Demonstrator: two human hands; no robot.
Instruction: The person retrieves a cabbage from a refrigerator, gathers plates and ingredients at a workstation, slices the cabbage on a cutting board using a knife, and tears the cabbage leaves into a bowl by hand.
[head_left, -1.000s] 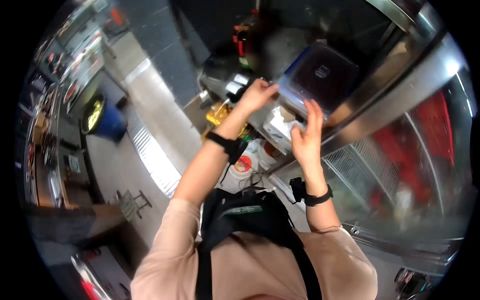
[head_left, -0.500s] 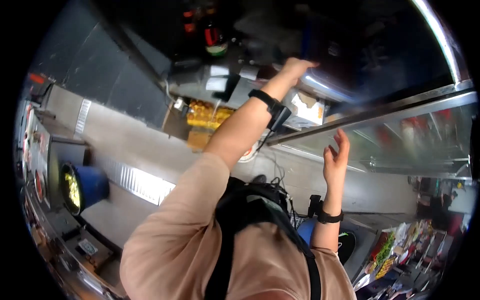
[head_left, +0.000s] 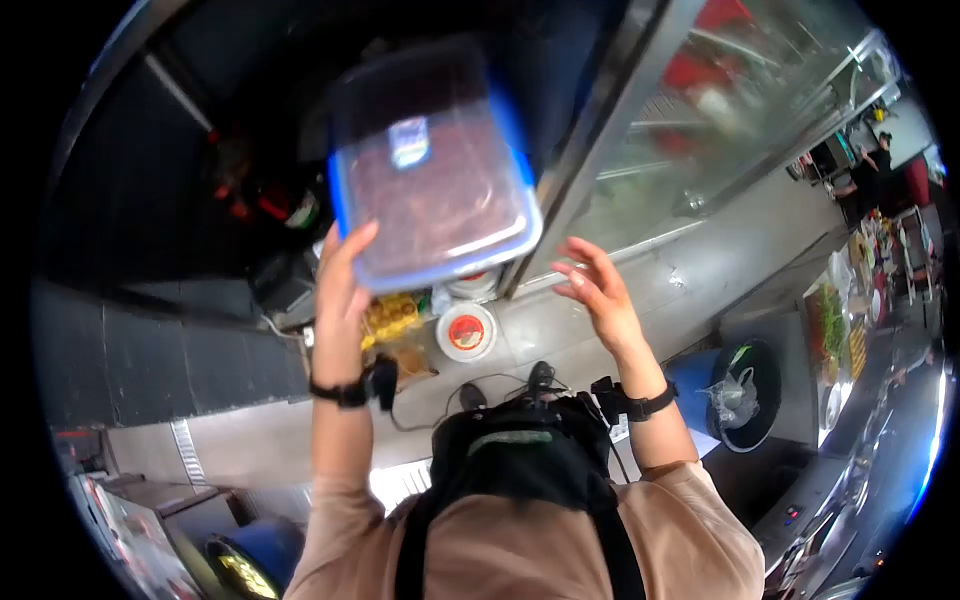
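Observation:
A clear rectangular container [head_left: 435, 200] with a blue rim, a small label and dark reddish contents hangs slightly blurred in front of me. My left hand [head_left: 343, 275] grips its near left corner, thumb over the edge and the other fingers partly hidden. To the right of the container, apart from it, my right hand [head_left: 600, 290] is empty with its fingers spread and slightly curled.
A glass-fronted cabinet [head_left: 690, 130] rises at the upper right. Below the container are a white round tub [head_left: 466, 332] and yellow packaging [head_left: 392, 317]. A blue bin [head_left: 750, 400] stands at right; a person [head_left: 878, 165] is farther off.
The container has come out from the dark area by the cabinet, toward the middle of view, with my left hand. My right hand has moved left and stays open. The view has turned.

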